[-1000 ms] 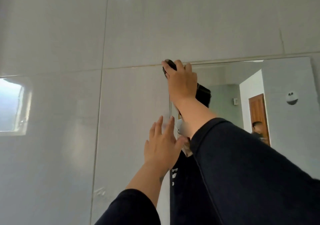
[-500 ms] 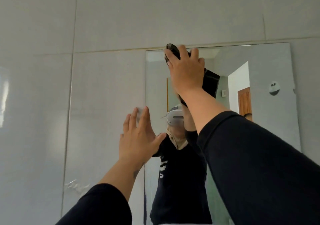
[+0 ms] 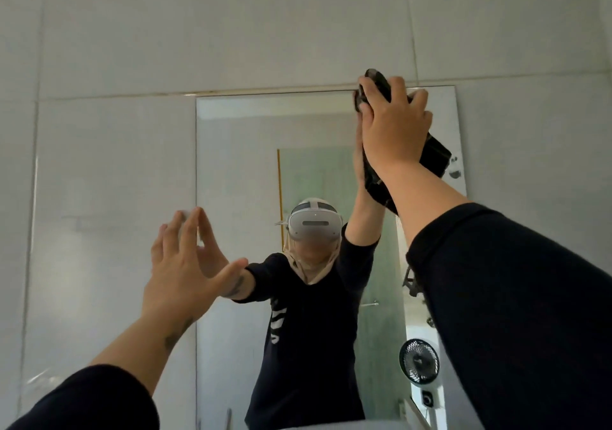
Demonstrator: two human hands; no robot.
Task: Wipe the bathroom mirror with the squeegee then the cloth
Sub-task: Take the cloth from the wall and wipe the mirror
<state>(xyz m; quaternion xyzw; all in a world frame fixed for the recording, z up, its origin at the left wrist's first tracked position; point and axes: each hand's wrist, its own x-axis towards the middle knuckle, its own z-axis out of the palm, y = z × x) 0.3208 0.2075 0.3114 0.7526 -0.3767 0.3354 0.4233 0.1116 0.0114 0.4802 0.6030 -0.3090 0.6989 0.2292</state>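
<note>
The bathroom mirror [image 3: 238, 151] hangs on a grey tiled wall, straight ahead and above me. My right hand [image 3: 394, 131] is raised to the mirror's top right corner and presses a black cloth [image 3: 437, 157] flat against the glass. The cloth sticks out above my fingers and to the right of my palm. My left hand [image 3: 185, 264] is held up with fingers spread at the mirror's left edge and holds nothing. Whether it touches the surface I cannot tell. No squeegee is in view.
Glossy grey wall tiles [image 3: 109, 171] surround the mirror. A small panda sticker [image 3: 455, 167] sits near the mirror's right edge. The glass reflects a person in a headset and a small black fan [image 3: 419, 360]. A white rim [image 3: 331, 424] shows at the bottom.
My right hand has slid the cloth to the right along the mirror's top edge, from the left corner to the right corner. My left hand stays raised and open near the left edge.
</note>
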